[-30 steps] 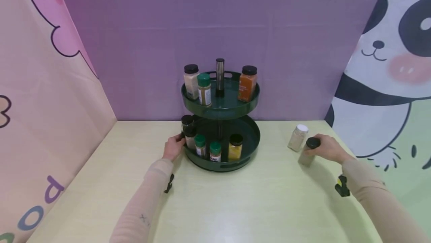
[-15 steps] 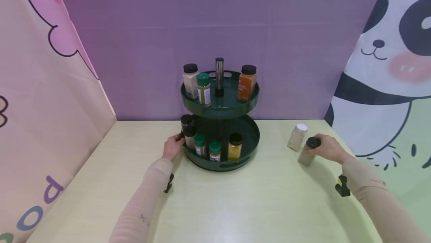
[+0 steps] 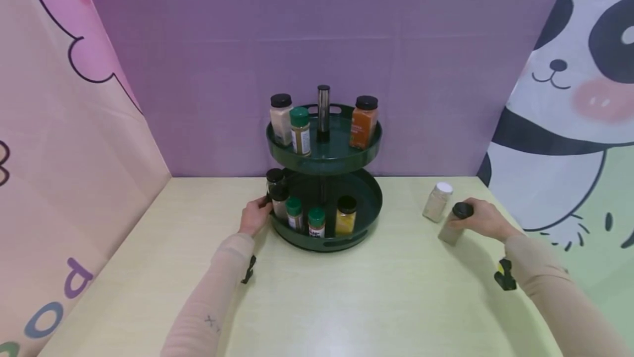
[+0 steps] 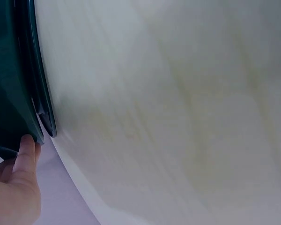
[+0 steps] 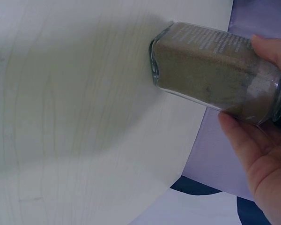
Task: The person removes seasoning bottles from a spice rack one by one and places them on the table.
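My right hand (image 3: 482,218) grips a square glass spice jar (image 5: 210,70) of grey-brown powder with a black lid, thumb on one side and fingers on the other. The jar's base is at the tabletop, and it leans slightly. Just behind it stands a white-lidded spice jar (image 3: 438,203). At the left side of a dark green two-tier spice rack (image 3: 324,164), my left hand (image 3: 256,217) holds the rim of the lower tray (image 4: 14,84). In the left wrist view a finger presses the tray's outer wall; the other fingers are partly hidden.
The lower tier carries black-lidded jars, two green-lidded jars (image 3: 294,215) and a yellow spice jar (image 3: 345,217). On the upper tier are a pale jar (image 3: 281,120), a green-lidded jar (image 3: 300,132) and an orange jar (image 3: 364,123). A purple backdrop (image 3: 223,98) rises behind the table (image 3: 346,296).
The head view shifts very slightly. Both hands keep their holds, and the rack and jars stay in place.
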Available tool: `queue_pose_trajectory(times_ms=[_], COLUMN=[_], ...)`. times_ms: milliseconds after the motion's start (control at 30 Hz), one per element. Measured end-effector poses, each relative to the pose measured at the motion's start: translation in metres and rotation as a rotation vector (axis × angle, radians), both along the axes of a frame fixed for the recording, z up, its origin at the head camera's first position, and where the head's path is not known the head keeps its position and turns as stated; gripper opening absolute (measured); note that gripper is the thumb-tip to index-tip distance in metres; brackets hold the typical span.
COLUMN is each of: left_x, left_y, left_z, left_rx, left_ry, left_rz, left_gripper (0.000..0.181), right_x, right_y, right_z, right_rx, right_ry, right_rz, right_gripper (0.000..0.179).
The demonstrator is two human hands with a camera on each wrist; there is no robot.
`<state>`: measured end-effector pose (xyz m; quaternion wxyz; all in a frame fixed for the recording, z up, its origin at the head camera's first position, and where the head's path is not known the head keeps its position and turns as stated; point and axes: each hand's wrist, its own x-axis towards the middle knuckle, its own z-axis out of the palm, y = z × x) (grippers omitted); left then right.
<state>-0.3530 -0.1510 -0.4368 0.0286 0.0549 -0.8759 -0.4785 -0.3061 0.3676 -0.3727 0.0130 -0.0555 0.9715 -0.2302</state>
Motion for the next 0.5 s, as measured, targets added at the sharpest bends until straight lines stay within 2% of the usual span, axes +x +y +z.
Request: queue_pose_trajectory(times_ms=[67, 200, 267, 333, 500], left_x=[-0.003, -0.004, -0.003, 0.001, 0.005], left_y=[-0.002, -0.003, -0.002, 0.0, 0.003], left_z=[-0.003, -0.006, -0.005, 0.0, 0.005], left_rx=[-0.005, -0.013, -0.013, -0.002, -0.009], left_ry=[0.028, 0.033, 0.038, 0.012, 0.017], left_rz=[0.004, 0.006, 0.008, 0.005, 0.005], left_gripper=[0.042, 0.042, 0.042, 0.043, 0.043], right_x=[0.0, 0.001, 0.001, 0.002, 0.002], right_y=[0.0, -0.001, -0.001, -0.001, 0.0], right_z=[0.0, -0.001, -0.001, 0.0, 0.0], right_rx=[-0.003, -0.013, -0.021, -0.027, -0.04], right_ry=[-0.008, -0.02, -0.026, -0.035, -0.047], right_rz=[-0.004, -0.008, -0.008, -0.007, -0.005], right_gripper=[0.068, 0.068, 0.068, 0.068, 0.069])
